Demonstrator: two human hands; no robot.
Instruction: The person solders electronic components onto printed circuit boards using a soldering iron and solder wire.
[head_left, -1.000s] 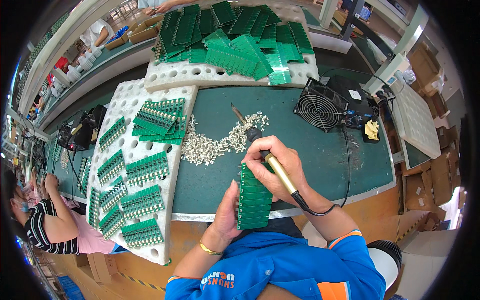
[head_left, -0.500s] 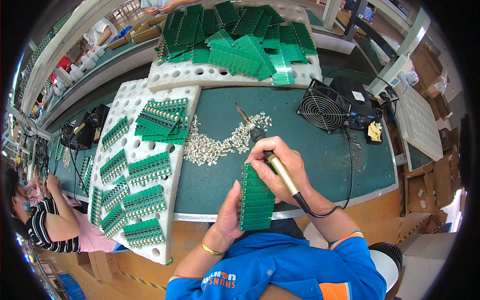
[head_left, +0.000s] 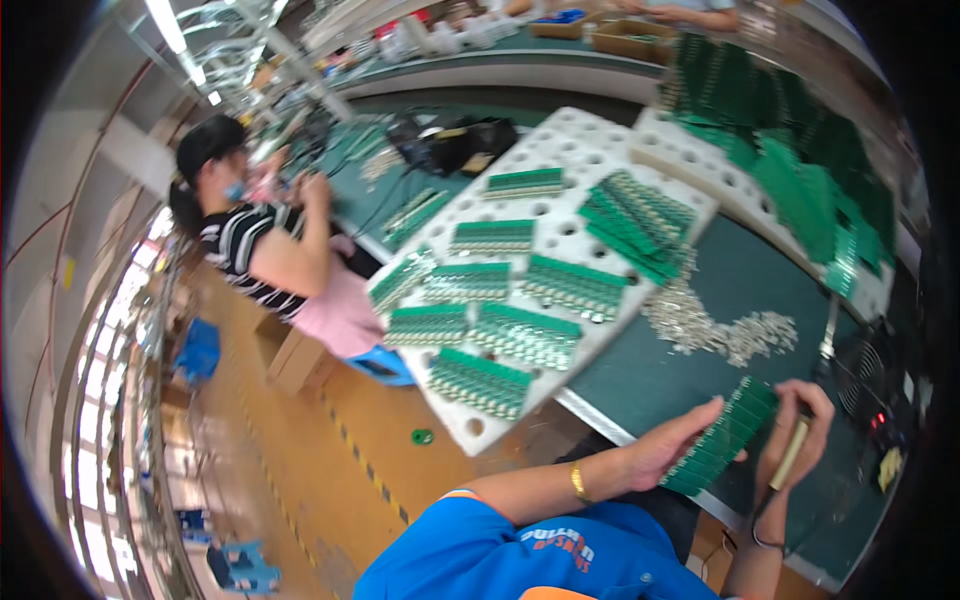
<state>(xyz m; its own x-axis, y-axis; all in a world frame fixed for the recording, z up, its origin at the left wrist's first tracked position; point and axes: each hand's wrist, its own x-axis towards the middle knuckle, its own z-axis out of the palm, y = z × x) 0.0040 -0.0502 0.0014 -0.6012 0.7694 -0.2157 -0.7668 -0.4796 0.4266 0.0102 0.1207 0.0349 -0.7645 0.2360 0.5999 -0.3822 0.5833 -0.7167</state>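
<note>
My left hand (head_left: 672, 446) is closed on the lower left edge of a green circuit board panel (head_left: 722, 440), held tilted above the table's front edge. In my right hand (head_left: 808, 408) is a soldering iron (head_left: 792, 456) with a pale gold handle, its metal tip pointing away from me. The fingers of that hand are by the panel's upper right end; blur hides whether they touch it. Beyond the panel lies a curved pile of small whitish components (head_left: 735, 335) on the green table (head_left: 640, 385).
To the left, a white foam board (head_left: 545, 400) with holes carries several populated panels (head_left: 480, 382). Stacked bare panels (head_left: 800, 150) lie on another foam slab at the far right. A black fan (head_left: 862, 372) stands at right. A co-worker (head_left: 265, 240) sits left.
My view has swung to the left, so the table and both hands now appear further right. The panel has tilted in the picture. Both hands keep their hold on the panel and soldering iron.
</note>
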